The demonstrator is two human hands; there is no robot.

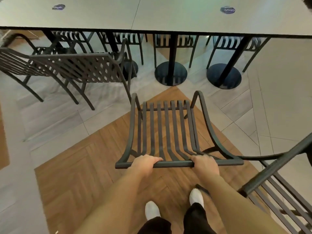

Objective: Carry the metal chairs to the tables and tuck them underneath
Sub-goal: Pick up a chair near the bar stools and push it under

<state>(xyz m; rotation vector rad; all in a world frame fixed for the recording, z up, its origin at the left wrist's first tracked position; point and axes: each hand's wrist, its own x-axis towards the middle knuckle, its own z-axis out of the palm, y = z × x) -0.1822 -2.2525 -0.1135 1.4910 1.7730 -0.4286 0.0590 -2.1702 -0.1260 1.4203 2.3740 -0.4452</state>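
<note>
Beneath grey tables [185,19], tile meets wood floor [84,174]; chairs [228,44] tucked.

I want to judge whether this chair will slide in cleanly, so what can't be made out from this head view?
- Held chair: its rear legs are hidden by the seat and arms.
- Left hand and right hand: fingertips curl under the top rail, so the grip's underside is hidden.
- Round stickers on the tabletop: print too blurred to read.
- Chair at right: cut off by the frame edge.
</note>
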